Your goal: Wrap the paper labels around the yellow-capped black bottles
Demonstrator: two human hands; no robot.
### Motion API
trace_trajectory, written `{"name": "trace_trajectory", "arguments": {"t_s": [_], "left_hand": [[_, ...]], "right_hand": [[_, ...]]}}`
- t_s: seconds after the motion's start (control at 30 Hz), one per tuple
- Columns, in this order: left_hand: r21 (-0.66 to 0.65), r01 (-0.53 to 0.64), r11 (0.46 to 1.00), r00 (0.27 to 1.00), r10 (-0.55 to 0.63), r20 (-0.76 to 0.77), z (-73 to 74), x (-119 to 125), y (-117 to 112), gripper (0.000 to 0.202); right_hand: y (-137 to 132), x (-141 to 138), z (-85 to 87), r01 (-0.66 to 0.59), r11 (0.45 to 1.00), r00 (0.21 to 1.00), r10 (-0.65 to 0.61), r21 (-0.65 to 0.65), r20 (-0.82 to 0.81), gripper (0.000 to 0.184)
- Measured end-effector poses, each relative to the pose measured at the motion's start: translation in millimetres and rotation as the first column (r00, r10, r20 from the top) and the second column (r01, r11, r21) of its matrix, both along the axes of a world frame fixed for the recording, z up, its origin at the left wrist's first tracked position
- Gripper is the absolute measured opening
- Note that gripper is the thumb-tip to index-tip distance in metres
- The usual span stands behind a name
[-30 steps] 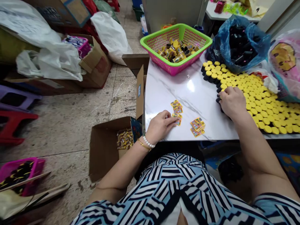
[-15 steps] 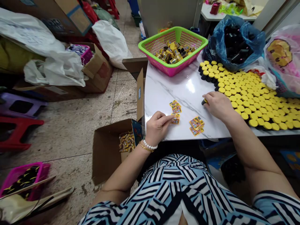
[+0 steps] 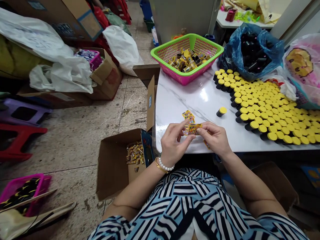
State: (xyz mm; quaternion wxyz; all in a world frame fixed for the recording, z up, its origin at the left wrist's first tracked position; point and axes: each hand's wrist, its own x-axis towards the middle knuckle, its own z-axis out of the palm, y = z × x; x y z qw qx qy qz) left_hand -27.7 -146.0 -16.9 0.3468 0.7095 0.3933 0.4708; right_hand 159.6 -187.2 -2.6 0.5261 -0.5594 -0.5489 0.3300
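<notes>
A small yellow printed label (image 3: pixel 195 126) is held up between my two hands just above the table. My right hand (image 3: pixel 216 137) pinches its right end between thumb and fingers. At its left end, the thumb and index finger of my left hand (image 3: pixel 173 140) close around the label's edge. More printed labels (image 3: pixel 188 115) lie in a small pile behind my left fingers. Beneath my right hand, the corner of another label (image 3: pixel 206 144) shows; the rest is hidden. A black tube with a yellow cap (image 3: pixel 221 111) stands alone beyond my right hand.
Many yellow-capped black tubes (image 3: pixel 265 110) stand packed on the right of the white table (image 3: pixel 172 100). Behind are a green-rimmed pink basket (image 3: pixel 183 78) of labelled tubes and a blue bag (image 3: pixel 228 55) of black pieces. An open carton (image 3: pixel 112 166) with labelled tubes sits at lower left.
My right hand has let go of a yellow-capped tube, which stands alone now, and has moved left to the labels. A label is now lifted between both hands.
</notes>
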Motion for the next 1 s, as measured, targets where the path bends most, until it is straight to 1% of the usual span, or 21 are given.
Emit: {"name": "trace_trajectory", "arguments": {"t_s": [0.03, 0.1, 0.13, 0.17, 0.2, 0.27, 0.33, 0.47, 0.57, 0.73, 0.83, 0.93, 1.0], "left_hand": [[-0.106, 0.034, 0.994, 0.997, -0.027, 0.068, 2.3, 0, 3, 0.049], [-0.292, 0.138, 0.946, 0.977, -0.082, 0.197, 6.0, 0, 8, 0.038], [-0.350, 0.165, 0.922, 0.966, -0.080, 0.245, 7.5, 1, 10, 0.034], [-0.383, 0.159, 0.910, 0.960, -0.051, 0.277, 9.0, 1, 11, 0.032], [-0.393, 0.121, 0.912, 0.955, 0.001, 0.296, 10.4, 0, 10, 0.032], [-0.379, 0.024, 0.925, 0.944, 0.103, 0.312, 13.7, -1, 6, 0.031], [-0.366, -0.010, 0.930, 0.938, 0.135, 0.318, 17.2, -2, -1, 0.030], [-0.365, 0.031, 0.930, 0.947, 0.089, 0.308, 21.2, -6, -12, 0.028], [-0.344, 0.032, 0.938, 0.954, 0.074, 0.291, 19.7, -8, -12, 0.027], [-0.391, 0.003, 0.920, 0.934, 0.138, 0.330, 16.1, -12, -8, 0.027], [-0.397, 0.022, 0.917, 0.934, 0.123, 0.336, 15.3, -14, -7, 0.024], [-0.352, 0.040, 0.935, 0.947, 0.077, 0.312, 13.3, -14, -8, 0.021], [-0.290, 0.015, 0.957, 0.955, 0.072, 0.288, 11.4, -14, -9, 0.018]], "right_hand": [[0, 0, 0.1, -0.012, 1.000, 1.000, 0.012, -0.005, -0.008, 0.020], [0, -1, 0.0, -0.028, 0.999, 0.999, 0.027, -0.026, -0.029, 0.022], [0, -3, -0.4, -0.023, 0.999, 0.999, 0.022, -0.039, -0.031, 0.024], [1, -5, -1.1, -0.008, 0.999, 1.000, 0.007, -0.050, -0.022, 0.027], [1, -8, -1.9, 0.021, 0.998, 1.000, -0.021, -0.052, -0.005, 0.030], [1, -14, -3.8, 0.080, 0.996, 0.996, -0.079, -0.036, 0.043, 0.036], [1, -17, -5.6, 0.105, 0.994, 0.992, -0.104, -0.016, 0.070, 0.039], [2, -20, -8.8, 0.092, 0.996, 0.993, -0.091, -0.005, 0.078, 0.036], [3, -22, -9.3, 0.089, 0.996, 0.992, -0.091, 0.030, 0.091, 0.034], [3, -26, -7.3, 0.092, 0.992, 0.989, -0.100, 0.081, 0.107, 0.030], [3, -28, -8.2, 0.083, 0.990, 0.987, -0.097, 0.117, 0.127, 0.027], [4, -32, -11.3, 0.051, 0.989, 0.982, -0.075, 0.139, 0.171, 0.022], [3, -35, -12.9, 0.030, 0.983, 0.973, -0.070, 0.180, 0.220, 0.016]]}}
